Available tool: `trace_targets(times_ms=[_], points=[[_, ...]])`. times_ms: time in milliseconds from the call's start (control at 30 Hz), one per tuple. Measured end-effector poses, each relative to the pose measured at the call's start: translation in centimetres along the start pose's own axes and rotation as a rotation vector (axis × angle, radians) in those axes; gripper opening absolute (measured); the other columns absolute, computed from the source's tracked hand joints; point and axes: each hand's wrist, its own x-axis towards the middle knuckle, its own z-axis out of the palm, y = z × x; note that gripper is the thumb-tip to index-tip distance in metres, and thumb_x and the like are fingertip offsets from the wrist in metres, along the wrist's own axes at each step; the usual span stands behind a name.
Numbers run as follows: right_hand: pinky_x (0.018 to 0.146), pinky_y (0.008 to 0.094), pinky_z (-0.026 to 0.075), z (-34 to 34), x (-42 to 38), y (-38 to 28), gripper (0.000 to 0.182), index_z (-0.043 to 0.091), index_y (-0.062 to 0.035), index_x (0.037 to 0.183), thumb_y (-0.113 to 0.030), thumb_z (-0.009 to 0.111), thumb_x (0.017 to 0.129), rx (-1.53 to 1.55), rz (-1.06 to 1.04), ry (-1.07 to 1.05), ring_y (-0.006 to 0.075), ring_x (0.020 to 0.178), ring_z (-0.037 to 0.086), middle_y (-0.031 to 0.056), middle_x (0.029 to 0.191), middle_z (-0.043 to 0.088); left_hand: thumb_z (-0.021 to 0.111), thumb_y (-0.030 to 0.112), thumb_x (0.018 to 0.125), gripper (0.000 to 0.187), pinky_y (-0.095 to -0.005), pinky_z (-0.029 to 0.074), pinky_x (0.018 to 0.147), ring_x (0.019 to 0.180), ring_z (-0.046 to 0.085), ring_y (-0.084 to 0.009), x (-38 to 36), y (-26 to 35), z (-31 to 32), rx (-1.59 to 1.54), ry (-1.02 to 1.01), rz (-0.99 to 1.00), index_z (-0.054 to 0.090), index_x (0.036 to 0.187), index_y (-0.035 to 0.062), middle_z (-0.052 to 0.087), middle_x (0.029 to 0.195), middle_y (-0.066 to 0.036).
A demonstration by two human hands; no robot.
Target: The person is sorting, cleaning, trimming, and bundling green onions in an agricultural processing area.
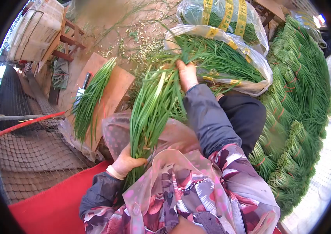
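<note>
The left hand (128,163) is grasping the near end of the long green stalks (151,111) across the lap; the right hand (187,74) is gripping greens at the far end, just beside the open plastic bag (265,84) of greens.

head: worn on head | faces forward and down | single view

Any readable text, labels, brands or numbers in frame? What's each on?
Nothing I can quote.
Yellow tape on the rear plastic bag: dark printed characters, too small and blurred to read.
Yellow patches on the open plastic bag: marks too blurred to read.
No text visible on the held greens or the crate.
</note>
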Motion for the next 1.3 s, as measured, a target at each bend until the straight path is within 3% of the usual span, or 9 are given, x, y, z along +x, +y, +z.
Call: trace_targets(times_ms=[267,333,533,700,733,800,933,1067,1300], points=[[0.064,0.0391,0.045,-13.2,11.8,-8.5,0.031,0.066,-0.0033,0.091,-0.033,0.068,0.081,-0.035,-0.183,0.541,0.022,0.072,0.054,0.0089,0.087,0.061,0.072,-0.007,0.066,0.046,-0.0304,0.051,0.073,0.081,0.063,-0.0167,-5.7,-0.8,-3.2,-0.131,0.145,-0.118,0.06,0.109,0.0025,0.065,0.096,-0.006],[0.071,0.0427,0.052,-23.6,19.2,-11.3,0.027,0.065,-0.0025,0.096,-0.026,0.066,0.084,0.133,-0.307,0.199,0.0267,0.076,0.063,0.0108,0.085,0.065,0.072,-0.007,0.066,0.045,-0.0299,0.051,0.071,0.081,0.063,-0.0165,-6.2,-2.1,-4.7,-0.16,0.18,-0.096,0.06,0.109,0.0027,0.065,0.096,-0.006],[0.072,0.0372,0.052,-7.0,2.5,-15.2,0.045,0.063,-0.0019,0.105,-0.038,0.072,0.08,-0.419,0.107,-0.202,0.0232,0.077,0.064,0.0093,0.085,0.064,0.072,-0.007,0.068,0.051,-0.0287,0.051,0.069,0.081,0.062,-0.0151,-4.1,-1.8,-5.8,-0.162,0.219,-0.067,0.056,0.115,0.0034,0.064,0.097,-0.005],[0.096,0.0394,0.044,4.4,-7.6,-5.8,0.088,0.041,-0.0047,0.139,-0.036,0.08,0.067,-1.089,-0.19,-0.738,0.0337,0.111,0.058,0.026,0.12,0.058,0.065,-0.007,0.071,0.062,-0.029,0.046,0.088,0.103,0.057,-0.0145,-2.4,-1.8,-4.9,-0.017,0.122,0.12,0.047,0.129,0.0022,0.059,0.116,-0.004],[0.089,0.0391,0.049,5.1,-7.4,-3.0,0.061,0.056,-0.004,0.124,-0.03,0.075,0.073,-1.287,-0.185,-0.657,0.033,0.098,0.063,0.0253,0.107,0.063,0.063,-0.007,0.072,0.061,-0.0292,0.044,0.093,0.106,0.056,-0.0139,-2.2,-1.8,-4.8,0.066,0.097,0.166,0.047,0.13,0.0018,0.06,0.116,-0.005],[0.079,0.0371,0.053,2.3,0.0,9.6,0.038,0.064,-0.0045,0.11,-0.024,0.07,0.078,-1.074,-1.016,-0.641,0.0274,0.084,0.067,0.0223,0.099,0.065,0.062,-0.005,0.073,0.058,-0.0287,0.043,0.095,0.108,0.057,-0.013,-2.5,-2.0,-5.1,0.145,0.103,0.179,0.046,0.129,0.0005,0.06,0.117,-0.005],[0.072,0.0404,0.055,-3.4,2.7,-6.5,0.045,0.059,-0.0077,0.12,-0.032,0.068,0.083,-0.154,0.171,-0.181,0.0262,0.087,0.066,0.0127,0.096,0.066,0.065,-0.007,0.071,0.063,-0.0289,0.043,0.094,0.103,0.058,-0.014,-3.9,-2.6,-5.4,0.056,0.135,0.149,0.047,0.13,0.0021,0.061,0.113,-0.004],[0.083,0.0359,0.049,2.6,-4.8,-7.0,0.065,0.051,-0.0039,0.131,-0.038,0.07,0.079,-0.643,0.087,-0.816,0.0199,0.098,0.061,0.0126,0.108,0.064,0.066,-0.002,0.072,0.058,-0.0309,0.048,0.087,0.098,0.064,-0.0219,-2.3,-2.8,-5.5,0.462,0.269,0.264,0.048,0.127,0.0018,0.065,0.11,-0.01],[0.06,0.0231,0.045,-2.3,1.7,-4.0,0.029,0.061,-0.0039,0.109,-0.017,0.065,0.084,-0.273,-0.005,-0.124,0.0105,0.064,0.054,0.0033,0.087,0.065,0.066,0.012,0.071,0.057,-0.0485,0.05,0.07,0.084,0.062,-0.0426,-2.9,-2.5,-5.6,0.887,0.497,0.255,0.048,0.126,0.0114,0.064,0.087,-0.023]])
